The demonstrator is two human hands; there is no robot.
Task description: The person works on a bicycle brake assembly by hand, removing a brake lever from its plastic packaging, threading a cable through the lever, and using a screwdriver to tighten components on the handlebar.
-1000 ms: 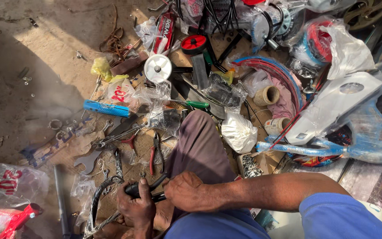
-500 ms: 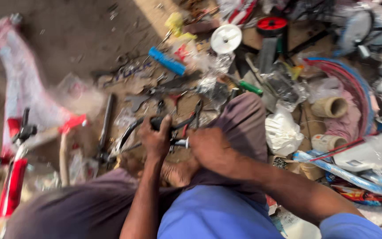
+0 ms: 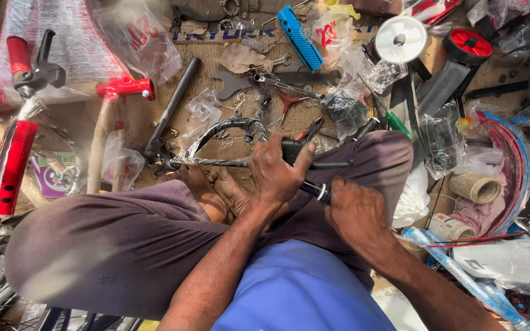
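I sit cross-legged in dark trousers on a cardboard mat (image 3: 314, 116). My left hand (image 3: 275, 171) is wrapped around the black grip of a handlebar-like part (image 3: 234, 160), whose plastic-wrapped black bar runs left across my feet. My right hand (image 3: 352, 211) is closed on the near end of the same part, just below a small silver ring on it (image 3: 325, 195). A thin black lever (image 3: 329, 163) sticks out to the right over my knee.
Spanners (image 3: 259, 81), red-handled pliers (image 3: 288, 103), a blue tool (image 3: 300, 29) and a green screwdriver (image 3: 394, 119) lie on the mat. A red-gripped handlebar and red frame tube (image 3: 8, 165) lie left. Bags, discs, tape rolls and blue wrapped tubes crowd the right.
The view swung right to left, bringing the red bicycle parts into sight. Both hands rose from low beside my feet onto the black part over my lap.
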